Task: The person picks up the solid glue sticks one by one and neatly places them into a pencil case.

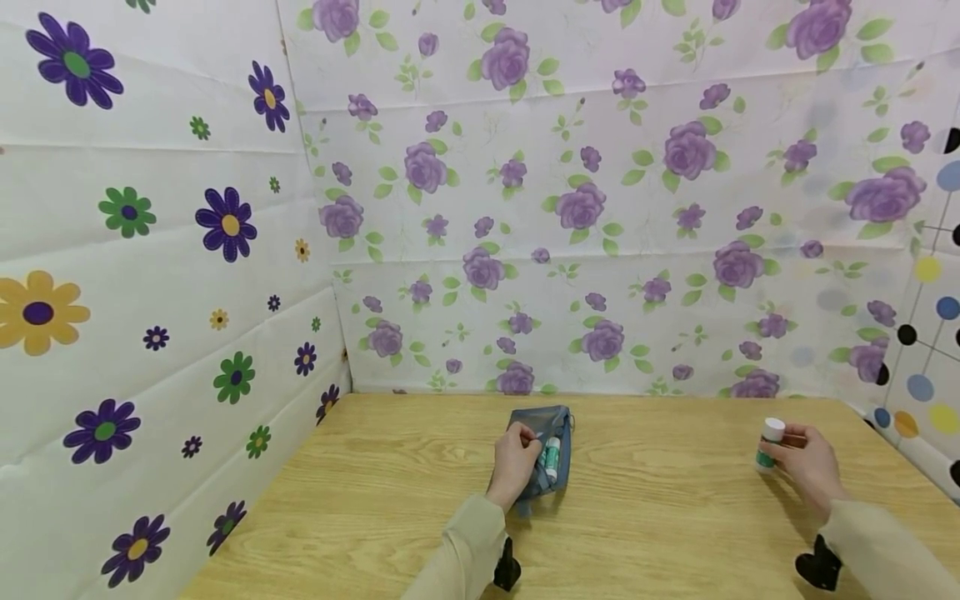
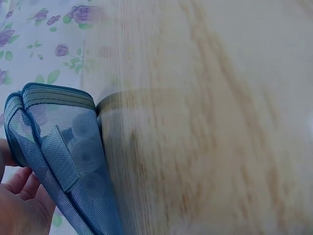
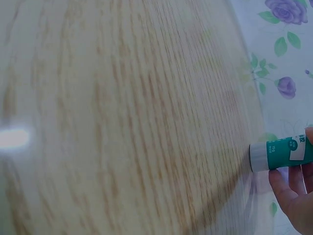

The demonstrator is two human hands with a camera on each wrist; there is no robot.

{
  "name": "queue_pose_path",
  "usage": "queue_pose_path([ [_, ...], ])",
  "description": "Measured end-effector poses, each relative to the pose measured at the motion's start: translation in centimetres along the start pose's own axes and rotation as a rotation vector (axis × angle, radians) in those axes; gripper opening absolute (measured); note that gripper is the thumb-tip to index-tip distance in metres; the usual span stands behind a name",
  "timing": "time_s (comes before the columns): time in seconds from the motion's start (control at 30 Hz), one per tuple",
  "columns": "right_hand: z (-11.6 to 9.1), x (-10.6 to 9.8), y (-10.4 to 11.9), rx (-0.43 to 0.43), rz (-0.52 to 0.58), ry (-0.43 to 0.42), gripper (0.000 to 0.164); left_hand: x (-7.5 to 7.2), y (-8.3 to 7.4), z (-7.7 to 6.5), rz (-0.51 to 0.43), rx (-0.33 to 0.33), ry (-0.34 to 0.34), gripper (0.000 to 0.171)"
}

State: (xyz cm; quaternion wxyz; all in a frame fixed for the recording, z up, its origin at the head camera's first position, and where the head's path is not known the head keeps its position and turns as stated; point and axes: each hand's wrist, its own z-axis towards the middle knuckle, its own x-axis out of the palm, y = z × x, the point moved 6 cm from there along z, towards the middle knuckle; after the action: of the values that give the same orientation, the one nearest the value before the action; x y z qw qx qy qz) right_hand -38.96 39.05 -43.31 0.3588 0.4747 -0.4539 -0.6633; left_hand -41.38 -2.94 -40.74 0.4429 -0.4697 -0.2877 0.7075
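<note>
Near the middle of the table, a blue mesh zip pouch [image 1: 542,414] gapes at the top. My left hand [image 1: 513,461] pinches its near-left rim; the left wrist view shows the pouch's [image 2: 80,147] zipper edge and a fabric tab. Inside lies a green-and-white glue stick [image 1: 552,458], with more green behind the mesh that I cannot make out. Far to the right, my right hand [image 1: 812,462] grips another glue stick [image 1: 767,450], upright with its white cap on top. In the right wrist view that glue stick's [image 3: 279,154] base is at the tabletop, touching or very close.
The wood-grain table [image 1: 660,483] stretches between the two hands. Behind it hangs a white sheet with purple roses [image 1: 581,204]. A daisy-patterned sheet [image 1: 172,275] closes off the left side, and a dotted one [image 1: 918,387] the right.
</note>
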Motion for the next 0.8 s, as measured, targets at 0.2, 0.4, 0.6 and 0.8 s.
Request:
queue_pose_path([
  [0.2, 1.6, -0.3, -1.9, -0.016, 0.008, -0.027, 0.069, 0.1, 0.2, 0.1, -0.001, -0.012, 0.001, 0.007],
  [0.4, 3.4, -0.1, -3.9, -0.048, 0.037, -0.008, 0.072, 0.1, 0.1, 0.0, -0.011, -0.009, 0.001, 0.007],
  [0.6, 3.9, 0.8, -4.0, -0.075, 0.047, 0.041, 0.068, -0.1, 0.0, -0.2, -0.019, -0.008, 0.001, 0.007],
  [0.8, 4.2, 2.1, -3.6, -0.101, 0.059, 0.063, 0.077, -0.1, 0.0, -0.1, -0.017, -0.011, 0.000, 0.007],
])
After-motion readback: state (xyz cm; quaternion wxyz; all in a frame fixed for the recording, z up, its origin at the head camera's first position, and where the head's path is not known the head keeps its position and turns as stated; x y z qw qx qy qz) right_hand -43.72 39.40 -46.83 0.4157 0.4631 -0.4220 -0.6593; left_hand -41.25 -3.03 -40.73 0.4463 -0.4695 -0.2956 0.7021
